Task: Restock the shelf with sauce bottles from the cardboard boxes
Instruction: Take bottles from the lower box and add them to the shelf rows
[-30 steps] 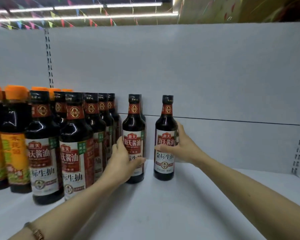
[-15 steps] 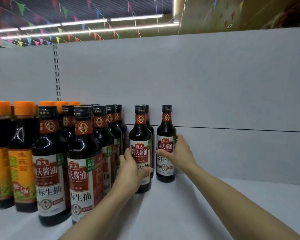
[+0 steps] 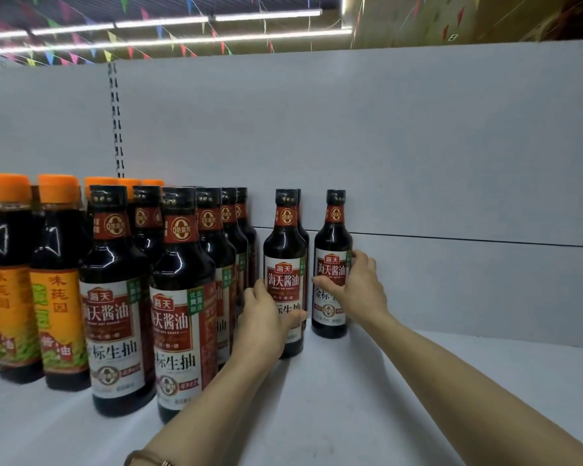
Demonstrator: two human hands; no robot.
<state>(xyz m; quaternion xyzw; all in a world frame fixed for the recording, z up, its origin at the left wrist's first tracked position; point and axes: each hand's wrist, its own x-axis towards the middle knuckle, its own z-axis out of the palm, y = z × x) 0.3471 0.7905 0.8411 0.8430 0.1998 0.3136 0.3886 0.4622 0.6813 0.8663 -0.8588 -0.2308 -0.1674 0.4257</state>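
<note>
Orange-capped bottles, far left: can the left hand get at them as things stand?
Probably not directly. The left hand grips a dark bottle, and rows of dark soy bottles stand between it and the orange-capped bottles.

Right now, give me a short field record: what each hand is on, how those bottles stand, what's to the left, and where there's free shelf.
left hand: left hand grips the nearer soy sauce bottle, low on its label
right hand: right hand grips the rightmost soy sauce bottle at its label
bottle pose: both upright on the white shelf, a gap between them
left side: rows of soy sauce bottles, then orange-capped bottles
free shelf: right of the rightmost bottle
</note>
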